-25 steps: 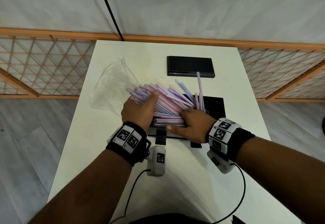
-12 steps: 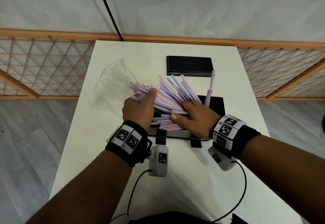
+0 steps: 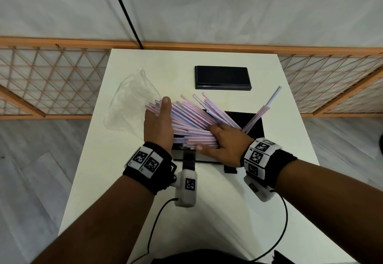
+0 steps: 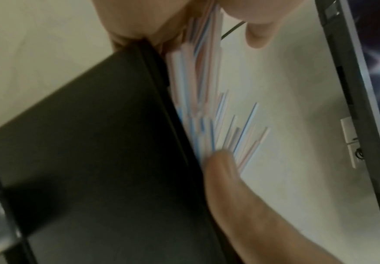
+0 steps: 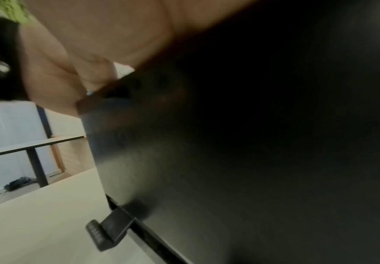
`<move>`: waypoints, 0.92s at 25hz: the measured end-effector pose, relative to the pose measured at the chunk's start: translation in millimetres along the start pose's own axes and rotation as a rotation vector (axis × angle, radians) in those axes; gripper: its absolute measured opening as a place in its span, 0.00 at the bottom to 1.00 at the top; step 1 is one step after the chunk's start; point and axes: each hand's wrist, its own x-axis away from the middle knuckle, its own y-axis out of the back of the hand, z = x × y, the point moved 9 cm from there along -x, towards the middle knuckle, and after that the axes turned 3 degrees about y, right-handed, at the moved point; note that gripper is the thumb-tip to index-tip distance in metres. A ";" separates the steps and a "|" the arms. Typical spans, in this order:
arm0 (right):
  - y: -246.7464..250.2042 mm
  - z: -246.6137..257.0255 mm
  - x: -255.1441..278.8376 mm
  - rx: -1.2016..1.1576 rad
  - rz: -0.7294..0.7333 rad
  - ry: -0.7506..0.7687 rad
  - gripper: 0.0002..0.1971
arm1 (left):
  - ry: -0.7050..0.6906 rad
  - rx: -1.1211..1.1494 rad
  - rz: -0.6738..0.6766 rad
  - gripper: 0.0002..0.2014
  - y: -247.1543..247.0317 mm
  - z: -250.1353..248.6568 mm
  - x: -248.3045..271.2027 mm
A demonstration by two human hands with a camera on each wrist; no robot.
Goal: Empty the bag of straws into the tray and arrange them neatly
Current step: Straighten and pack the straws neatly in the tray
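A fan of pink, blue and white straws (image 3: 192,121) lies heaped over the left part of a black tray (image 3: 255,127) in the head view. My left hand (image 3: 159,123) stands flat against the straws' left ends, thumb stretched out along them. My right hand (image 3: 226,145) grips the near right end of the bundle, thumb under it and fingers over it. A few straws (image 3: 267,106) stick up and lean right over the tray. In the left wrist view the straws (image 4: 205,89) run past my thumb (image 4: 220,169) beside the tray wall (image 4: 94,142). The right wrist view is mostly dark tray wall (image 5: 229,160).
An empty clear plastic bag (image 3: 130,106) lies crumpled left of the tray on the white table (image 3: 124,181). A black lid (image 3: 222,77) lies flat at the far middle. Two latches (image 3: 188,158) jut from the tray's near wall. Wooden lattice railings flank the table.
The left thumb has straightened off the top of the bundle. The straws have fanned out wider, and the loose upright ones have tipped over to the right. The right hand shifted slightly right.
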 end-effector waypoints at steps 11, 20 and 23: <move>27.9 7.2 10.0 0.037 -0.160 0.004 0.40 | 0.082 0.068 -0.030 0.37 10.1 8.0 -2.1; 94.5 -63.8 65.7 0.230 -0.129 -0.334 0.28 | 0.067 0.086 0.017 0.12 -2.1 7.9 5.2; 72.6 -101.5 74.4 0.246 -0.003 -0.464 0.40 | 0.076 0.146 0.014 0.14 -4.7 4.2 5.9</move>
